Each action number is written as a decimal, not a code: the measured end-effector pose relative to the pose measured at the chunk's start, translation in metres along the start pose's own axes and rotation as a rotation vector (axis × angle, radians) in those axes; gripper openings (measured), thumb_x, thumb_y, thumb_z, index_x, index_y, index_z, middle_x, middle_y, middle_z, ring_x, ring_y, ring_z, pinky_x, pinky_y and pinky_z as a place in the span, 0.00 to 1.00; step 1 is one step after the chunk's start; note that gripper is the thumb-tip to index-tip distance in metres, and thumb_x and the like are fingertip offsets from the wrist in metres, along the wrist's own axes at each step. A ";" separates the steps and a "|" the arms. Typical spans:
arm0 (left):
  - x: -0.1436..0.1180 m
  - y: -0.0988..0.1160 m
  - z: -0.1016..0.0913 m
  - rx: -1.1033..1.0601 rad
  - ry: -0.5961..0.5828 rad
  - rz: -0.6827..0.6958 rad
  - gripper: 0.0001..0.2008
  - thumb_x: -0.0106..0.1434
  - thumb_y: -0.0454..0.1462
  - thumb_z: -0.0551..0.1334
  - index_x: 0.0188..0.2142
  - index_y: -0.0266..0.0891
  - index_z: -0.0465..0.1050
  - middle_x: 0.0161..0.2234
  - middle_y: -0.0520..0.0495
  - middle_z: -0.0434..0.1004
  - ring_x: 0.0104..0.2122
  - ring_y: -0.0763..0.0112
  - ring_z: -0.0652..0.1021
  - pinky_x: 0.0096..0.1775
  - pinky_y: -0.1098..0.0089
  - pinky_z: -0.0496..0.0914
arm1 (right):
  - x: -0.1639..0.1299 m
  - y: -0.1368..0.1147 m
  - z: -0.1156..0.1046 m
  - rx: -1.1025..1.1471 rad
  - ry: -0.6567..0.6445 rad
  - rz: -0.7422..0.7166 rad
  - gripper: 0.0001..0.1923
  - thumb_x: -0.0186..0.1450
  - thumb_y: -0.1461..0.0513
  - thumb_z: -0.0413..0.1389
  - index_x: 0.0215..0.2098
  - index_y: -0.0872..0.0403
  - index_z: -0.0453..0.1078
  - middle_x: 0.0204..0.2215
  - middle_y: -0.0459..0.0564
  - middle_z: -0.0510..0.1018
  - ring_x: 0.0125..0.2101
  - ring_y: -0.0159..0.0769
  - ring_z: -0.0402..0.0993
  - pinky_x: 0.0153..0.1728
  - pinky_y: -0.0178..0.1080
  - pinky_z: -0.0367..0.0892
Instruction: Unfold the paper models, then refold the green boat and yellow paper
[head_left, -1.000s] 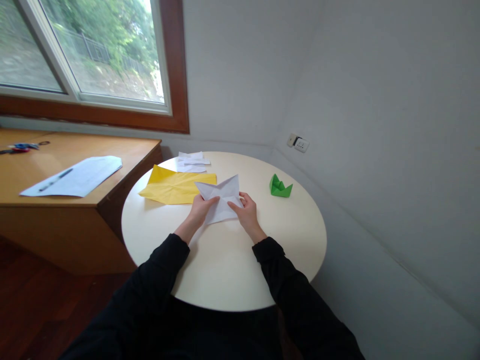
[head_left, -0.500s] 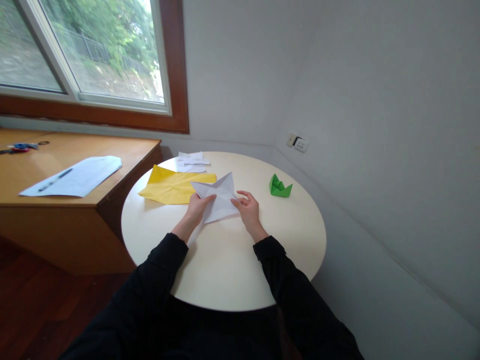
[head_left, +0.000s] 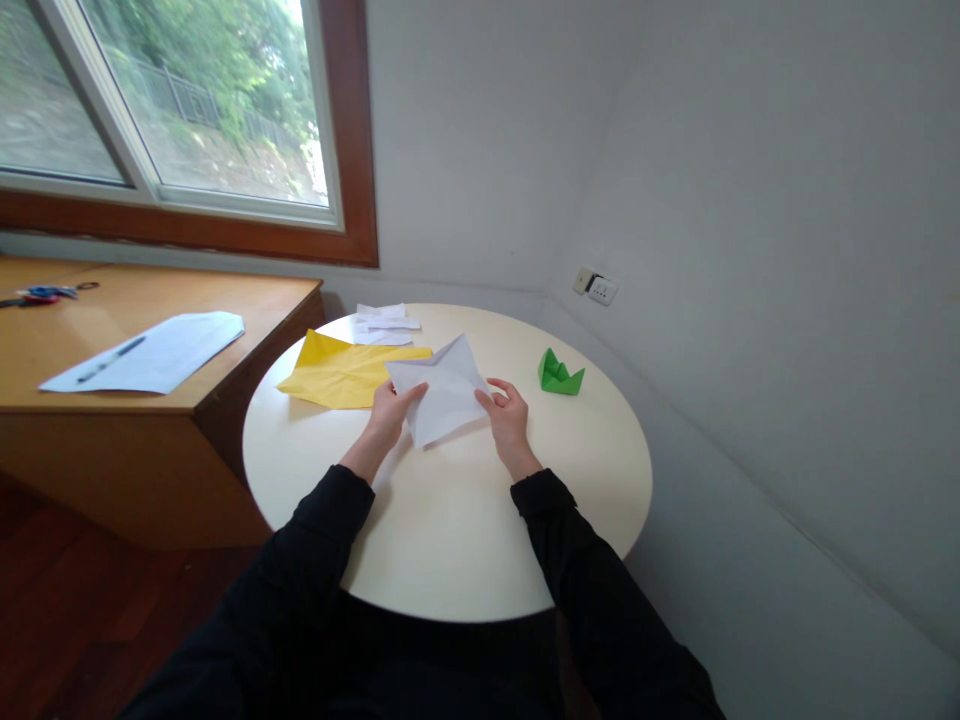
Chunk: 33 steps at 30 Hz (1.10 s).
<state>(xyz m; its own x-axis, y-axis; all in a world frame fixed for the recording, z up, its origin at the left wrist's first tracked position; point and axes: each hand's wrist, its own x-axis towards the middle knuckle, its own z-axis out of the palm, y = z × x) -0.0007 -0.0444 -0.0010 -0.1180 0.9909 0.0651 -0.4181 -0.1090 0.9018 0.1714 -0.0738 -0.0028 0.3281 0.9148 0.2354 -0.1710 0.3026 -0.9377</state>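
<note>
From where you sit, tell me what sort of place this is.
Probably a room in a home or small office, used for paper folding. A round table sits in a corner by a window, beside a wooden desk. Both hands hold a creased white sheet; a folded green paper figure stands nearby.

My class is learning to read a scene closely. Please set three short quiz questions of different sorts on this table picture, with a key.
1. True or false: the green folded paper lies to the right of the right hand.
2. Which sheet do both hands hold? A) yellow B) white C) green
3. Fill in: the yellow sheet lies flat on the round ____.

Key:
1. True.
2. B: the left hand and the right hand hold the white sheet.
3. Table.
</note>
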 end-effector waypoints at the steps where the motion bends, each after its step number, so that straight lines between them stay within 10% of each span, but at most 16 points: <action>1: 0.001 0.000 -0.001 -0.001 -0.001 0.008 0.22 0.35 0.39 0.73 0.31 0.33 0.73 0.32 0.43 0.78 0.29 0.66 0.77 0.35 0.66 0.70 | 0.000 0.000 -0.001 -0.001 0.007 0.001 0.22 0.46 0.57 0.65 0.36 0.53 0.66 0.18 0.40 0.73 0.23 0.33 0.71 0.27 0.36 0.64; 33: 0.006 0.010 -0.010 -0.004 0.036 -0.004 0.15 0.42 0.43 0.68 0.23 0.38 0.67 0.23 0.53 0.70 0.24 0.75 0.71 0.27 0.74 0.66 | 0.006 -0.001 -0.007 -0.111 0.015 -0.153 0.12 0.50 0.57 0.62 0.30 0.54 0.68 0.17 0.41 0.73 0.22 0.32 0.69 0.27 0.35 0.63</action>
<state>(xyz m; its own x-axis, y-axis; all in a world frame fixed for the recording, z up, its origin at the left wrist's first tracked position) -0.0145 -0.0402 0.0038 -0.1486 0.9878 0.0465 -0.4223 -0.1059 0.9003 0.1801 -0.0709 -0.0024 0.3567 0.8558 0.3747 -0.0148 0.4062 -0.9137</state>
